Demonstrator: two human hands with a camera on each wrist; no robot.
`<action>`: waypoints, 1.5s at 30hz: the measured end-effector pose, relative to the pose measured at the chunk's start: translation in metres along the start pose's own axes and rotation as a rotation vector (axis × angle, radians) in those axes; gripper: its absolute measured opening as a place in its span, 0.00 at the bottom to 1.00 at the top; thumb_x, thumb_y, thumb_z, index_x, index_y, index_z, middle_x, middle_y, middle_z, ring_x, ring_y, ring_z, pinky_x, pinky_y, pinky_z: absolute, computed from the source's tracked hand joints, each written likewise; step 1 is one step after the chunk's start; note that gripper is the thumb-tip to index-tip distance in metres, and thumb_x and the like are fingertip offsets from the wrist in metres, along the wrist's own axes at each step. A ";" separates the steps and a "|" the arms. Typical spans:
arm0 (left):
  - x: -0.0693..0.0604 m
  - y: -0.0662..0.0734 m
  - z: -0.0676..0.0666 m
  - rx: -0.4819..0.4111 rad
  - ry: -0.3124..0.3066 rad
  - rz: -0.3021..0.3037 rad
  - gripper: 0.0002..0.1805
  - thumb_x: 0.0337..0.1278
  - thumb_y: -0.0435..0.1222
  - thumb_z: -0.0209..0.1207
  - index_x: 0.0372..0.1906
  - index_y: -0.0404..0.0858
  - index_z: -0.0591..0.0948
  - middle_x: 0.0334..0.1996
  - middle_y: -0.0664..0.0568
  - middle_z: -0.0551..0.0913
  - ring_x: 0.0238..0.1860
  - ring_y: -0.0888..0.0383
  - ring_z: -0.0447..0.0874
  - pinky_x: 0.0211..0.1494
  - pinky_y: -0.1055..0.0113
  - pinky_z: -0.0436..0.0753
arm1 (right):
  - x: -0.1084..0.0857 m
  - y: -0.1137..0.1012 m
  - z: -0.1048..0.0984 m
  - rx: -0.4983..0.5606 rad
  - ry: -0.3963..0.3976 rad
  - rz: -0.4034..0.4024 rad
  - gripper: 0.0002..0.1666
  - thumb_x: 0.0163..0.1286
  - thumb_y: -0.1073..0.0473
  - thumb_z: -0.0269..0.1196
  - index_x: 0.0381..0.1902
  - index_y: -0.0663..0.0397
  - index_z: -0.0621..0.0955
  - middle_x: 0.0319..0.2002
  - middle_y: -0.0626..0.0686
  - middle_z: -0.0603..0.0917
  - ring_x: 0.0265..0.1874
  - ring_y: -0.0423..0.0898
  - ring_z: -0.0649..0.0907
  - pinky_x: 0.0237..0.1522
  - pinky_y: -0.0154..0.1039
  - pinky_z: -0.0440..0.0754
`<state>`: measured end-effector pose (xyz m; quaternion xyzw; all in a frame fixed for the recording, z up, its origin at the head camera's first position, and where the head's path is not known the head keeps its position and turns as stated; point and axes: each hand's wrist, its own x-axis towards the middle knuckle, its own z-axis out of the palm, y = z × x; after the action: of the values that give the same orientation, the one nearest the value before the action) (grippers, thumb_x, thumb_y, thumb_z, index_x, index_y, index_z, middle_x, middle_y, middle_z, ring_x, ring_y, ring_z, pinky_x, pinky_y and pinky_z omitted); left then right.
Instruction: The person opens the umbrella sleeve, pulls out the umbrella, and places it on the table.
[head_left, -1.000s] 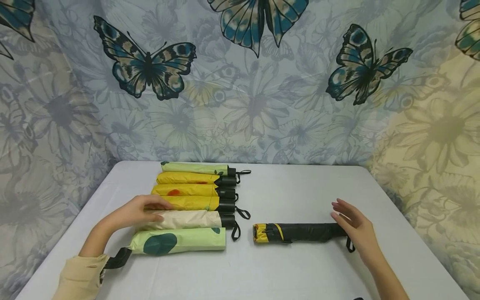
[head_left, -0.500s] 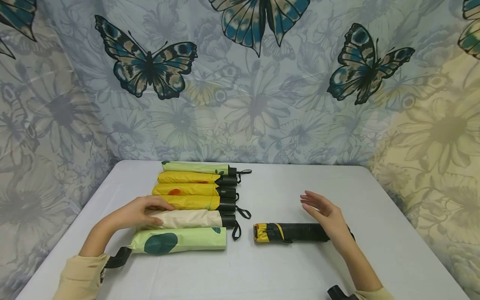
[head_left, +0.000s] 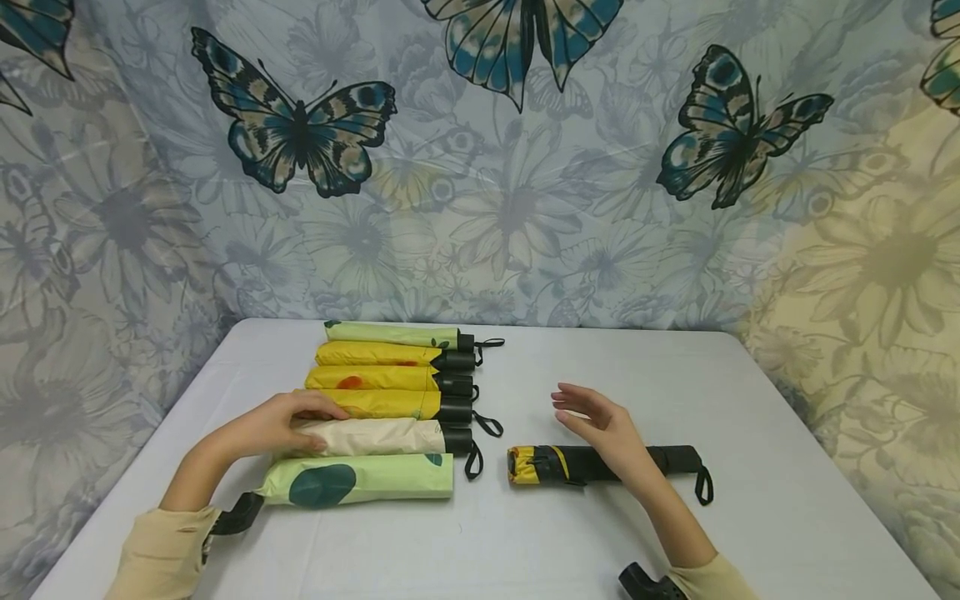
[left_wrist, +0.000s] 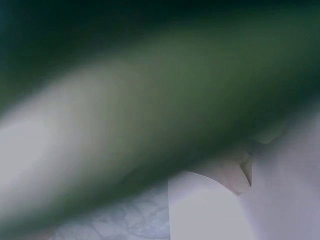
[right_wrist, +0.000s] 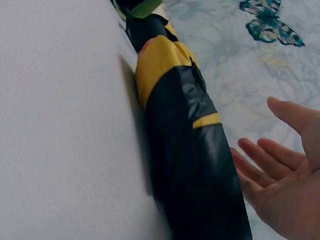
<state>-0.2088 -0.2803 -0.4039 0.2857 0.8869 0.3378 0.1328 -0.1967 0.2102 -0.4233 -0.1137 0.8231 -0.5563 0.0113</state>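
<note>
My left hand [head_left: 283, 425] lies over the left end of a cream folding umbrella [head_left: 375, 436], gripping it with the thumb on the near side and the fingers on the far side, against a yellow umbrella [head_left: 397, 404]. A light green umbrella [head_left: 397, 477] with dark green spots lies just nearer. My right hand [head_left: 611, 429] hovers over a black and yellow folding umbrella [head_left: 671, 458], holding nothing. In the right wrist view its relaxed fingers [right_wrist: 272, 160] are beside the black and yellow umbrella [right_wrist: 195, 165]. A blurred green shape [left_wrist: 165, 100] covers much of the left wrist view.
Two more yellow umbrellas [head_left: 375, 377] and another green one [head_left: 390, 335] line up behind, their black handles to the right with wrist loops. All lie on a white table [head_left: 487, 550]. A butterfly-patterned cloth [head_left: 510, 208] hangs behind the table.
My right hand has moved left along the black and yellow umbrella, from its handle end to about its middle. My left hand and the umbrellas have stayed put.
</note>
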 end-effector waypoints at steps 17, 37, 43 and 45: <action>0.002 0.002 -0.001 -0.007 -0.003 -0.014 0.25 0.55 0.46 0.67 0.58 0.44 0.80 0.56 0.48 0.81 0.58 0.50 0.78 0.57 0.71 0.80 | 0.016 -0.017 0.039 0.020 -0.109 -0.031 0.31 0.66 0.48 0.65 0.65 0.48 0.74 0.60 0.55 0.81 0.61 0.52 0.80 0.60 0.38 0.81; 0.003 -0.006 0.002 -0.020 -0.003 -0.013 0.25 0.53 0.47 0.68 0.58 0.46 0.80 0.56 0.49 0.81 0.59 0.55 0.78 0.57 0.72 0.80 | 0.025 -0.022 0.071 0.001 -0.261 -0.043 0.30 0.68 0.52 0.65 0.63 0.60 0.75 0.59 0.61 0.81 0.58 0.57 0.81 0.55 0.38 0.84; 0.002 -0.005 0.001 -0.031 -0.009 -0.020 0.25 0.54 0.47 0.68 0.58 0.46 0.80 0.57 0.48 0.81 0.59 0.53 0.78 0.58 0.72 0.79 | 0.027 -0.023 0.079 -0.018 -0.301 -0.045 0.27 0.68 0.53 0.65 0.61 0.58 0.77 0.59 0.59 0.80 0.58 0.57 0.81 0.55 0.38 0.84; 0.002 -0.005 0.002 -0.020 -0.007 -0.016 0.25 0.54 0.47 0.68 0.58 0.46 0.80 0.57 0.48 0.81 0.58 0.52 0.78 0.58 0.71 0.80 | 0.028 -0.024 0.081 -0.033 -0.304 -0.056 0.26 0.68 0.53 0.65 0.61 0.57 0.78 0.59 0.58 0.81 0.58 0.55 0.81 0.55 0.38 0.83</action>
<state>-0.2122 -0.2811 -0.4086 0.2783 0.8854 0.3444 0.1416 -0.2079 0.1220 -0.4292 -0.2197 0.8173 -0.5193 0.1185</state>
